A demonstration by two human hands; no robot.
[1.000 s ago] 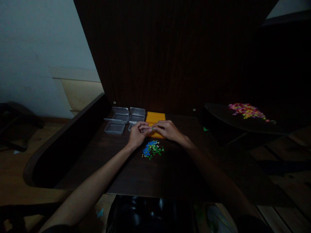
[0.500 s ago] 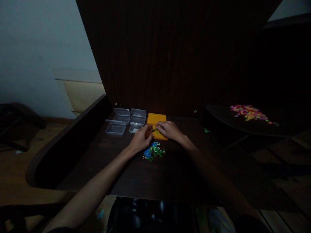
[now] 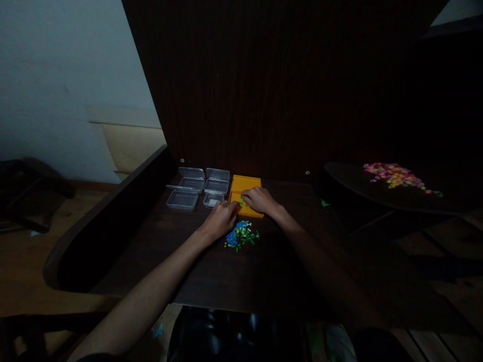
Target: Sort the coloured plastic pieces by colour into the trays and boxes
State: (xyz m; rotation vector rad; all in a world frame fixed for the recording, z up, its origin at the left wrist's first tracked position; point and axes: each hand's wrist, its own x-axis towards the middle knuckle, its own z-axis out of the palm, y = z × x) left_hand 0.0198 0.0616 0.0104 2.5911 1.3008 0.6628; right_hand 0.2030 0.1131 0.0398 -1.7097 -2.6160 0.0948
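Observation:
An orange plastic box lies with its lid raised at the back of the dark table, with several small green pieces in it. Over its right side is my right hand, fingers bent down and together; whatever is in the fingertips is too small to make out. My left hand is at the box's front left corner, its fingers curled closed, tips partly hidden. Just in front of the box lies a loose pile of tiny blue, green and pale building bricks, close to the left hand.
Several clear plastic boxes with open lids, one a front box, stand left of the orange box. A dark upright panel rises behind. To the right, a curved shelf carries a heap of pink and yellow pieces. A raised side board borders the left.
My left hand's thumb and fingers, apart before, have closed together at the box's corner. The right hand stays over the box with a slight shift. The whole view has moved a little.

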